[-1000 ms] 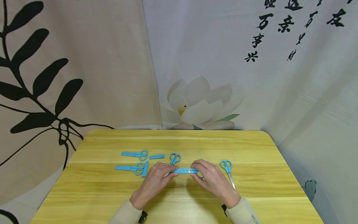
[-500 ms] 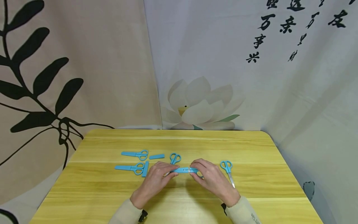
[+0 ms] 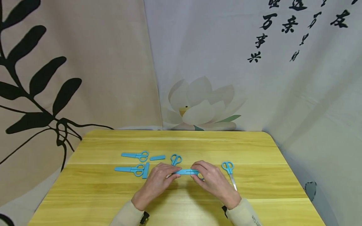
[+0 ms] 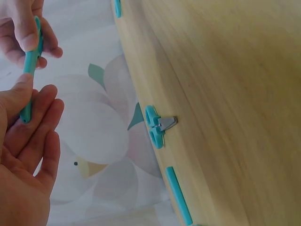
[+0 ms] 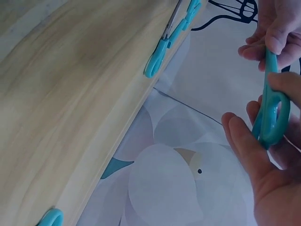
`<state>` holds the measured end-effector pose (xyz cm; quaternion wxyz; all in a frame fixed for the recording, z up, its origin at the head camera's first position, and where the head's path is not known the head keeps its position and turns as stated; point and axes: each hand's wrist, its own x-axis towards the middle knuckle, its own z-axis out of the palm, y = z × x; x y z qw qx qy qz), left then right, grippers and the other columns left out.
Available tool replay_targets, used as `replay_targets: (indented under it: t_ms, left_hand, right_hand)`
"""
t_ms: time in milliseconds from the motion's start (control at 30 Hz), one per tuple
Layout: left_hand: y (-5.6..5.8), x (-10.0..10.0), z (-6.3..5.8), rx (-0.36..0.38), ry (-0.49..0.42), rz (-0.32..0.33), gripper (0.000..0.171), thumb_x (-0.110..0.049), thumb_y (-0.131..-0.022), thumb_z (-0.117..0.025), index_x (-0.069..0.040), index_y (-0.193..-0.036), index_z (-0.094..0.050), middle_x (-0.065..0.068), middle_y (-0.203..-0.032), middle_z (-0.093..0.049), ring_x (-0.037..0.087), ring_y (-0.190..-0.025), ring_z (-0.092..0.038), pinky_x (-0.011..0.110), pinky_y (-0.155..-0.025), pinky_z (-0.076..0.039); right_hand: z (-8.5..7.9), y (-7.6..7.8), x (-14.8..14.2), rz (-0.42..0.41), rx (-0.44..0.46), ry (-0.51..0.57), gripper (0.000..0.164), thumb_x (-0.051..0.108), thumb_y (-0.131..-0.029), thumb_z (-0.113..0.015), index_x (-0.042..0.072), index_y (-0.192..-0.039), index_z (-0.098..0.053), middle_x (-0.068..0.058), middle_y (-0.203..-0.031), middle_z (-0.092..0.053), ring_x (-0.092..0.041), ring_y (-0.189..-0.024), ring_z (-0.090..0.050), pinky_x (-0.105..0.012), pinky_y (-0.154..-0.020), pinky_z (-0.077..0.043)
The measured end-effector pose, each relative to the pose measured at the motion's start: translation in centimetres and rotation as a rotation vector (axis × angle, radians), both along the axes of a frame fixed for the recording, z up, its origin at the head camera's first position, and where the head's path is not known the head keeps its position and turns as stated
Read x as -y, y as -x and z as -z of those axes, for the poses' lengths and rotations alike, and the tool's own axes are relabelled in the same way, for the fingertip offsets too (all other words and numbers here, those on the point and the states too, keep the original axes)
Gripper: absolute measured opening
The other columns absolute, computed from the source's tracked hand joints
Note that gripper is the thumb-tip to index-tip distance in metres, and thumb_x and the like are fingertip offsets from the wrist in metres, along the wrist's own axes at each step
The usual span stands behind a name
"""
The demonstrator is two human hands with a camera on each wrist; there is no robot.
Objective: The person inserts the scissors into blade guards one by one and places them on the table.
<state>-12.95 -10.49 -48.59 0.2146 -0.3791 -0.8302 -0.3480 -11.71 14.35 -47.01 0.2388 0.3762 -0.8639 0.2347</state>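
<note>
Lower centre, head view | I see the metal gap has closed: blue cover (image 3: 183, 172) meets scissors (image 5: 273, 138), likely seated | left hand (image 3: 159, 178) pinches cover, right hand (image 3: 212, 178) pinches scissors.

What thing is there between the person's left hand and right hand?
Blue scissors in a blue cover, as the head view shows: the left hand pinches the cover, the right hand holds the other end.

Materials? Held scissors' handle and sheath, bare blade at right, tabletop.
Held handle: likely molded plastic; smooth, evenly colored, soft sheen.
Sheath: same look, probably plastic too.
Bare blade: metal, likely steel; silvery, reflective.
Tabletop: wood-grain pattern, slight gloss; real wood or laminate, can't tell.
</note>
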Motion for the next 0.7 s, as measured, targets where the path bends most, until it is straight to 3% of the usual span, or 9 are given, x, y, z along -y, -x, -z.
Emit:
replay_targets:
  t_ms: [333, 533, 700]
  left_hand:
    - [0.2, 0.2, 0.2, -0.062, 0.014, 0.004, 0.025, -0.013, -0.083, -0.086, -0.008, -0.107, -0.080, 0.001, -0.099, -0.079, 0.017, -0.088, -0.074, 0.037, -0.079, -0.059]
    - [0.1, 0.3, 0.0, -0.051, 0.010, -0.006, 0.025, -0.013, -0.082, -0.086, -0.007, -0.106, -0.081, 0.001, -0.097, -0.079, 0.017, -0.087, -0.074, 0.038, -0.078, -0.059]
    - [-0.1, 0.1, -0.2, -0.004, 0.062, -0.023, 0.025, -0.013, -0.082, -0.088, -0.009, -0.105, -0.081, 0.000, -0.097, -0.079, 0.016, -0.089, -0.073, 0.037, -0.081, -0.059]
  right_hand:
    - [0.4, 0.2, 0.4, -0.006, -0.032, 0.018, 0.026, 0.008, -0.080, -0.091, 0.006, -0.099, -0.073, -0.003, -0.107, -0.071, -0.014, -0.089, -0.072, -0.025, -0.074, -0.061]
    - [0.9, 0.4, 0.7, -0.014, -0.020, 0.032, 0.025, 0.009, -0.082, -0.090, 0.006, -0.100, -0.073, -0.002, -0.107, -0.071, -0.014, -0.090, -0.071, -0.025, -0.076, -0.060]
    - [1.3, 0.3, 0.5, -0.024, 0.005, 0.083, 0.027, 0.006, -0.080, -0.090, 0.007, -0.099, -0.072, -0.002, -0.106, -0.071, -0.014, -0.089, -0.071, -0.026, -0.077, -0.061]
